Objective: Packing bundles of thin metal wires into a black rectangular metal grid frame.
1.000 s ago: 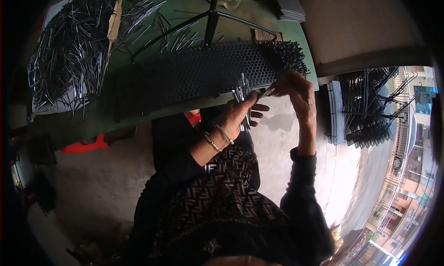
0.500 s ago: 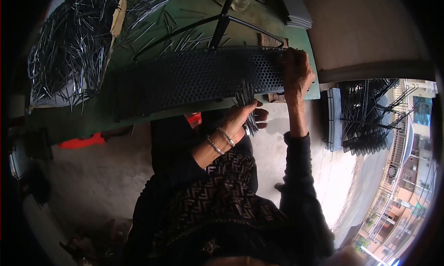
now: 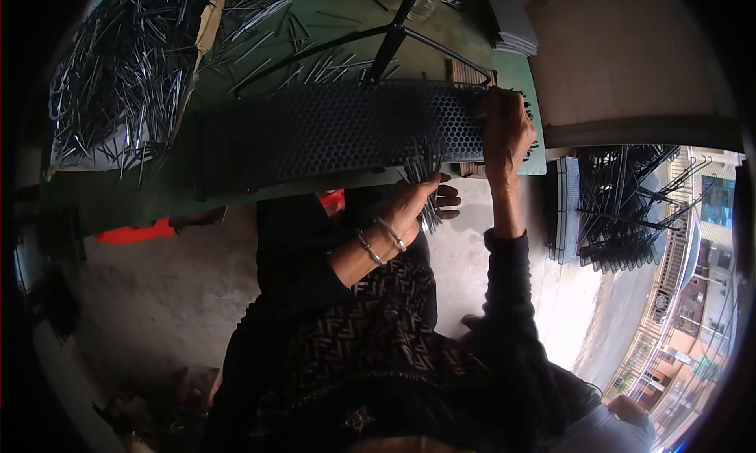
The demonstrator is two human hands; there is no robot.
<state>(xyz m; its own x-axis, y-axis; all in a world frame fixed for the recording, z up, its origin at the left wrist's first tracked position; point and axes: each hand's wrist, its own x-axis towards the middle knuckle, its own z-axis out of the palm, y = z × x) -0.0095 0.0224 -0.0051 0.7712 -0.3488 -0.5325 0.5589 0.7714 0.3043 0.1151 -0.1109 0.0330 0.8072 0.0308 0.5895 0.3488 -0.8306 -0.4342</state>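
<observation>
A long black perforated metal panel [image 3: 315, 130] with rows of round holes lies along the near edge of the green table. Below its near edge, my left hand [image 3: 411, 209] is closed around a bundle of thin dark metal rods [image 3: 424, 165], whose upper ends reach up against the panel. Over the panel's right end is my right hand [image 3: 509, 134], fingers pinched together. What those fingers hold, if anything, is hidden. Small dark tips show just right of that hand. A black tubular frame [image 3: 387, 53] with branching legs rises behind the panel.
At the left, a large open box [image 3: 206, 24] is heaped with similar metal rods [image 3: 126, 67]. Loose rods [image 3: 346, 65] lie scattered over the green table [image 3: 331, 35]. Grey sheets [image 3: 516, 43] are stacked at its far right. Black wire racks [image 3: 622, 209] stand on the floor to the right.
The whole view has shifted slightly. Both hands stay at about the same places on the panel, and the left still holds the rods. More dark tips show beside my right hand.
</observation>
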